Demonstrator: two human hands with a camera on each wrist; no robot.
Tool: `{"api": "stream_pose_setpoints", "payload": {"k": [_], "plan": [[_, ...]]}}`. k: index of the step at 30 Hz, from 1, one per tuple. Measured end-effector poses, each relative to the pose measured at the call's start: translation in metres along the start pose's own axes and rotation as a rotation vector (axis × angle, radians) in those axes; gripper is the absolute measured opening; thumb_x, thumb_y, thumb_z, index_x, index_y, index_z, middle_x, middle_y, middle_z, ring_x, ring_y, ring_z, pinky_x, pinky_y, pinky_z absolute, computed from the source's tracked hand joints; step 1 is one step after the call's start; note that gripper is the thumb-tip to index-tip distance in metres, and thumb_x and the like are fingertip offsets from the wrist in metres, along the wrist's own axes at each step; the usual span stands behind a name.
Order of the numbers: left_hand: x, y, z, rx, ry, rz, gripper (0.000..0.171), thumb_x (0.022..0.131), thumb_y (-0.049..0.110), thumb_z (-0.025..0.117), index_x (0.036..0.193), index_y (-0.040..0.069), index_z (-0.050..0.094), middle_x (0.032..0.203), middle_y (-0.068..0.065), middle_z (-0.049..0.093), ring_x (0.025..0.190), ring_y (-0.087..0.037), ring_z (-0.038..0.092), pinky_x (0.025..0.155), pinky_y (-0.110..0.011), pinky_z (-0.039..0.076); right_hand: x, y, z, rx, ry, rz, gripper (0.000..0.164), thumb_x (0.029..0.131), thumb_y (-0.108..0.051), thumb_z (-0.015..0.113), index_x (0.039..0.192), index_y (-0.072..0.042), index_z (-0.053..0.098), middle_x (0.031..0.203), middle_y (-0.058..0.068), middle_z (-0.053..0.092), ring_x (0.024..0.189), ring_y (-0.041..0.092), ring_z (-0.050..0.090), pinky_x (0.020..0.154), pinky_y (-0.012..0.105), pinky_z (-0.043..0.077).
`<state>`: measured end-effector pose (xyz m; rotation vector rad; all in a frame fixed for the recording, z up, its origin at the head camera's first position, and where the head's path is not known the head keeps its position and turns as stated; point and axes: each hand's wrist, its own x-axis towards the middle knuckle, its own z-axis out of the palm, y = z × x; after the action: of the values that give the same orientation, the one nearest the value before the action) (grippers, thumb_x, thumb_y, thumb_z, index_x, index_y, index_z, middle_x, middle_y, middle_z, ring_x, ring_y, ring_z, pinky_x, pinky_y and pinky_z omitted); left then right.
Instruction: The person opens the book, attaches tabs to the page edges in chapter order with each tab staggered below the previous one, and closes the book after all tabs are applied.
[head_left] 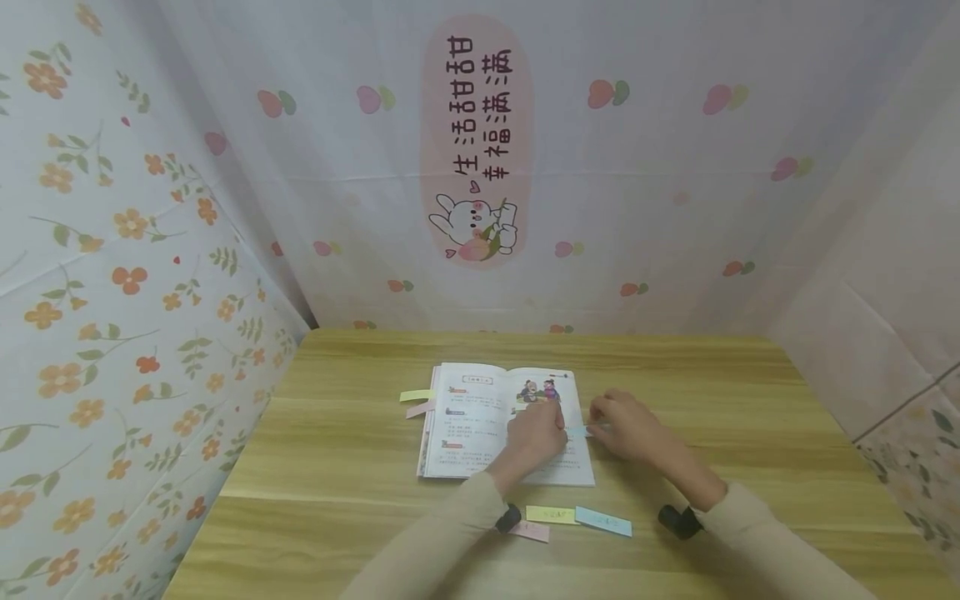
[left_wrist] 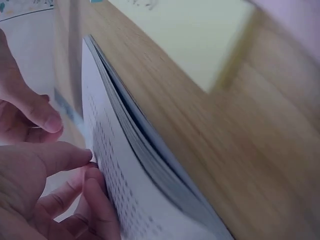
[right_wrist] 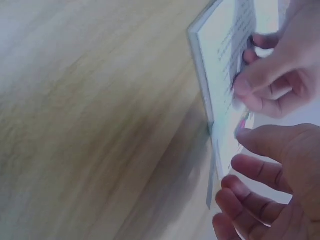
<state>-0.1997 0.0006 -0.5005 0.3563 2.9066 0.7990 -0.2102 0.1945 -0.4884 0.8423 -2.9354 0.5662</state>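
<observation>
An open book (head_left: 471, 417) lies on the wooden table, with a coloured picture at the top of its right page. My left hand (head_left: 537, 435) rests on that right page, its fingers bent and fingertips against the paper. Just off the book's right edge is my right hand (head_left: 626, 427), fingers loosely bent with nothing between them. A pale blue sticky tab (head_left: 576, 432) lies on the right page between the hands; in the right wrist view the tab (right_wrist: 212, 175) juts out past the page edge, close to the right fingertips.
Near the table's front lie a yellow note (head_left: 550, 514), a blue note (head_left: 604, 522) and a pink note (head_left: 532, 532) partly behind the left wrist. Yellow (head_left: 417, 396) and pink (head_left: 420, 409) tabs stick out from the book's left side. A printed curtain (head_left: 675, 208) hangs behind the table.
</observation>
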Motion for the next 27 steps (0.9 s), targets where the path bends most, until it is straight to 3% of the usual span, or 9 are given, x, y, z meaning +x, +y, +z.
{"api": "stream_pose_setpoints", "payload": {"k": [7,13,21,27], "plan": [[-0.021,-0.016,-0.021,-0.014,-0.045,0.045,0.01,0.084,0.01,0.072,0.084,0.015,0.063,0.067,0.008,0.056,0.058,-0.012,0.054,0.054,-0.03,0.046,0.004,-0.002,0.005,0.119,-0.067,-0.004,0.013,0.09,-0.009,0.078,0.097,-0.005,0.068,0.098,0.005,0.063,0.094,0.025,0.063,0.083,0.044,0.055],[-0.039,-0.035,-0.037,-0.003,-0.038,0.073,0.008,0.085,0.011,0.071,0.089,0.014,0.066,0.075,0.008,0.058,0.06,-0.01,0.054,0.051,-0.027,0.045,0.003,-0.005,0.012,0.137,-0.135,-0.07,0.018,0.091,-0.013,0.077,0.106,-0.01,0.068,0.113,0.009,0.062,0.106,0.027,0.059,0.092,0.048,0.052],[-0.069,-0.066,-0.058,0.062,0.009,0.079,0.016,0.083,0.011,0.073,0.098,0.008,0.07,0.082,0.002,0.056,0.068,-0.014,0.052,0.054,-0.028,0.045,-0.003,-0.017,0.018,0.12,-0.179,-0.195,0.03,0.09,-0.018,0.08,0.115,-0.009,0.066,0.125,0.012,0.059,0.114,0.029,0.056,0.098,0.049,0.049],[-0.087,-0.089,-0.065,0.11,0.092,0.088,0.024,0.079,0.013,0.079,0.098,0.007,0.067,0.089,-0.005,0.056,0.075,-0.023,0.052,0.063,-0.036,0.047,-0.01,-0.025,0.019,0.094,-0.222,-0.216,0.044,0.087,-0.026,0.083,0.124,-0.009,0.065,0.136,0.009,0.056,0.124,0.029,0.052,0.104,0.048,0.046]]}}
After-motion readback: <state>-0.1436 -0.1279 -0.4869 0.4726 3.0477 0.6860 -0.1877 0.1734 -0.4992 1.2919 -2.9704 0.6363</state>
